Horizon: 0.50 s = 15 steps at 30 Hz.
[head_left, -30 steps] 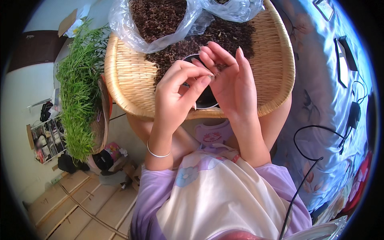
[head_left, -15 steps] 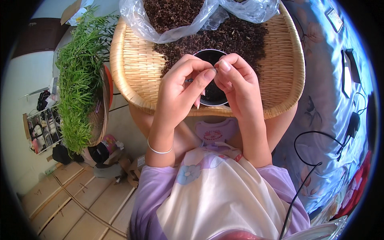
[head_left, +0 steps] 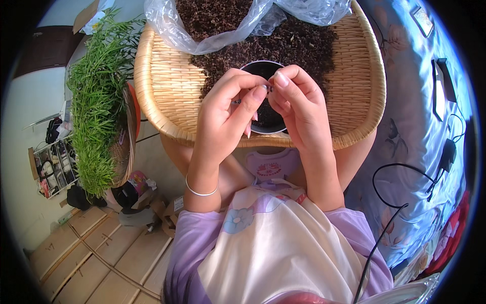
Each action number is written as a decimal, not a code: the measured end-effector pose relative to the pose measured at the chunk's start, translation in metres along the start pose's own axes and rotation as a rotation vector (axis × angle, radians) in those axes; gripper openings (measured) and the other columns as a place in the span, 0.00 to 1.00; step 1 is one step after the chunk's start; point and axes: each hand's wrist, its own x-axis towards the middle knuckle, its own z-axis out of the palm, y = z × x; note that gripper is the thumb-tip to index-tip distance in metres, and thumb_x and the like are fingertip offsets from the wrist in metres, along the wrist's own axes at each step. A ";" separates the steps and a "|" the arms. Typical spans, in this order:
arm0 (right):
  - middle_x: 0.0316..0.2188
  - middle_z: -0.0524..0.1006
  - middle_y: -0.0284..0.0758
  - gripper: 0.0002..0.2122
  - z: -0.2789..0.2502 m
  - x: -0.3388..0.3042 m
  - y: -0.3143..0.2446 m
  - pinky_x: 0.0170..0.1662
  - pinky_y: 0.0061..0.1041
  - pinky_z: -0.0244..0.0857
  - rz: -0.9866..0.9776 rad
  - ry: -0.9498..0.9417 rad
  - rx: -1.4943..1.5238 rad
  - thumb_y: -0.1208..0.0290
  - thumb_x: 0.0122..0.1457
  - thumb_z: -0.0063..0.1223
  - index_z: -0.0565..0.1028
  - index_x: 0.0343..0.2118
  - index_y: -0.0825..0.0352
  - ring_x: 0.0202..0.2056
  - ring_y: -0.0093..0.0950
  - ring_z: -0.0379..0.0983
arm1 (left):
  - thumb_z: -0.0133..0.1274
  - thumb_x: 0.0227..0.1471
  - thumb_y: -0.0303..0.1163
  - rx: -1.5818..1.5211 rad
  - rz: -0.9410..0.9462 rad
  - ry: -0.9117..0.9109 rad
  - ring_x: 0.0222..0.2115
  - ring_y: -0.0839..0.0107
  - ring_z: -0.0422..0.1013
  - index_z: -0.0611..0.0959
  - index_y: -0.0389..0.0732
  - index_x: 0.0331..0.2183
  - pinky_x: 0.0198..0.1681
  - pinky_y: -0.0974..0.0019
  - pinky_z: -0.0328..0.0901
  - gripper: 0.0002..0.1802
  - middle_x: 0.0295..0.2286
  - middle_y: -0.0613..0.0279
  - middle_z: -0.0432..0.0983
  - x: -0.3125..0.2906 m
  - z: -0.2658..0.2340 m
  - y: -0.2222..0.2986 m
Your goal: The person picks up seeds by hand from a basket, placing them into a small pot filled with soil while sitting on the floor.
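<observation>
Black pot (head_left: 267, 119) sits beneath left hand (head_left: 228, 114) and right hand (head_left: 298, 106).

Setting: pale wooden plank floor (head_left: 76, 258) at lower left, white wall (head_left: 25, 121) behind a small cluttered shelf (head_left: 53, 164), blue floral bedsheet (head_left: 410, 152) at right crossed by a black cable (head_left: 400, 202); bright daylight.
</observation>
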 end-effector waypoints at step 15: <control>0.24 0.71 0.25 0.09 0.001 0.001 0.001 0.27 0.14 0.54 -0.031 0.048 -0.042 0.66 0.56 0.57 0.73 0.30 0.67 0.24 0.13 0.61 | 0.54 0.52 0.25 0.114 0.028 0.015 0.27 0.80 0.68 0.78 0.34 0.35 0.25 0.80 0.62 0.07 0.32 0.64 0.71 0.000 -0.001 -0.003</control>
